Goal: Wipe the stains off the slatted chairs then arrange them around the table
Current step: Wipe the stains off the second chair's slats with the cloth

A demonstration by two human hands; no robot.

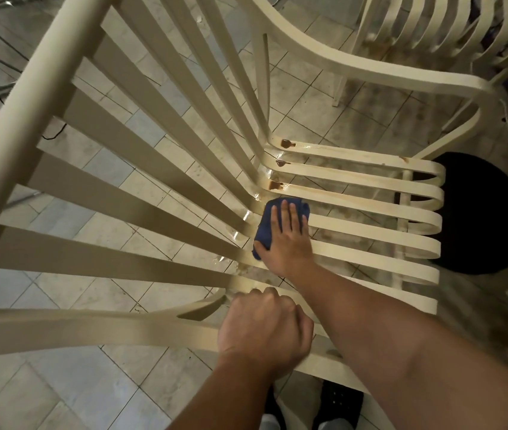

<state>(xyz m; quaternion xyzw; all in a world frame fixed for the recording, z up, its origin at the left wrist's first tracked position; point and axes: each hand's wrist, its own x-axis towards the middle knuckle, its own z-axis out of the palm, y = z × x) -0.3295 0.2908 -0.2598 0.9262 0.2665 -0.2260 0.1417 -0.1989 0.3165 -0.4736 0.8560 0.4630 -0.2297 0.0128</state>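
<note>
The person leans over the back of a cream slatted chair (153, 162) standing on the tiled floor (122, 383). Their right hand (287, 243) lies flat, fingers straight and close together, pressing a blue cloth (265, 225) onto the seat slats by the backrest. Brown stains (287, 144) sit just beyond it. The left hand (265, 327) curls tight round the near armrest. A second chair (432, 29) stands behind, and something dark and round (488, 218), perhaps a stool, shows under the seat.

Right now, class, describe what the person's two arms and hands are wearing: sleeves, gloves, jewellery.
Nothing shows. The left hand and right hand are gloveless, with no rings on the fingers in view. Neither wrist carries a watch or band, and both forearms are bare of sleeves.
</note>
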